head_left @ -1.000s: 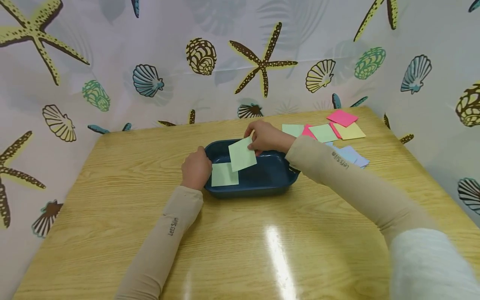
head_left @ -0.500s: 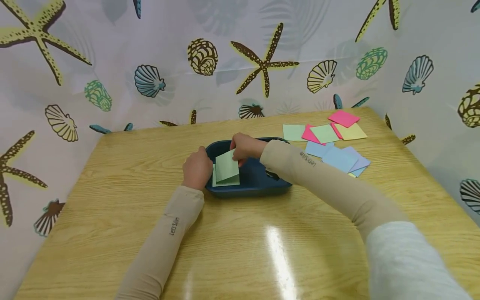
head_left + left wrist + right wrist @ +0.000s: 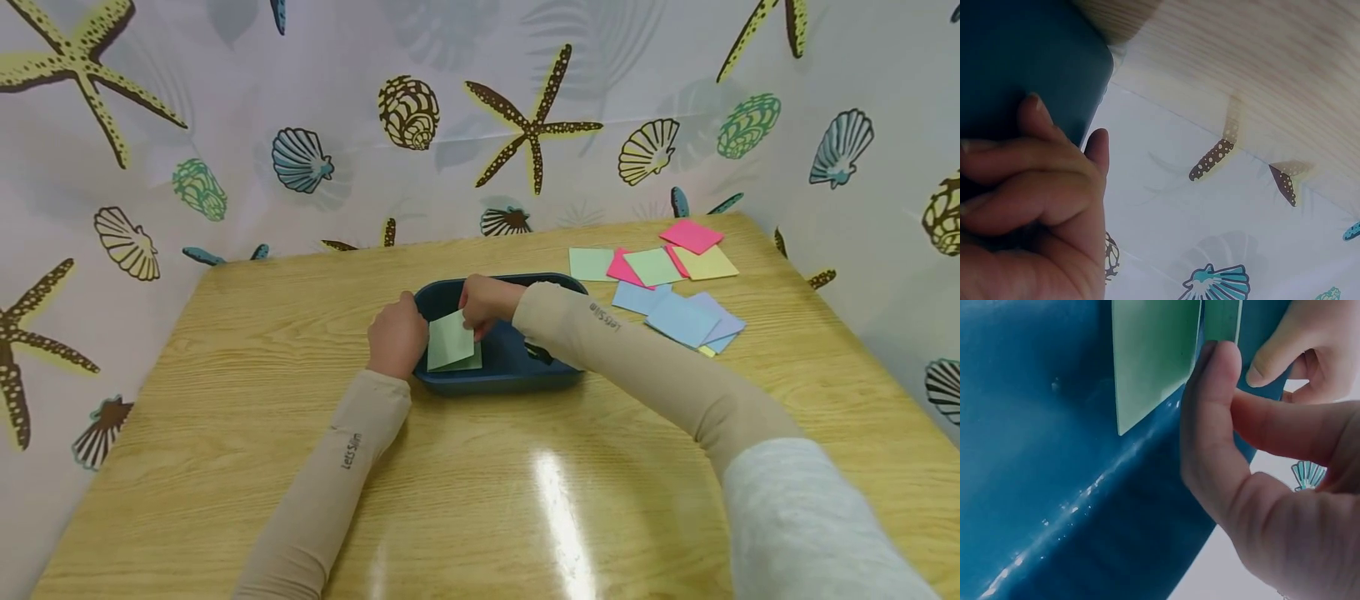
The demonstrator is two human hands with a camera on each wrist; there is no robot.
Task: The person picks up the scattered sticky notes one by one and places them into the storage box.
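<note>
A dark blue tray (image 3: 498, 385) with raised walls stands at the middle of the table. My left hand (image 3: 397, 337) grips its left end; the left wrist view shows curled fingers (image 3: 1035, 187) against the tray. In the right wrist view, the left thumb (image 3: 1263, 372) lies over the wall. Reaching inside the tray, my right hand (image 3: 487, 302) pinches the edge of a pale green sticky note (image 3: 450, 337) between thumb and fingers. That note is tilted above another green sticky note (image 3: 470, 363) lying at the tray's left end, mostly covered.
Right of the tray, loose sticky notes lie on the wooden table (image 3: 225, 400): green (image 3: 591, 263), pink (image 3: 692, 236), yellow (image 3: 708, 262), blue (image 3: 681, 319) and lilac (image 3: 723, 321). A shell-patterned cloth (image 3: 337, 217) hangs behind the table and at its sides.
My right hand has moved left and down into the tray, bringing the green note over the one lying there. The left hand keeps its grip on the tray's end.
</note>
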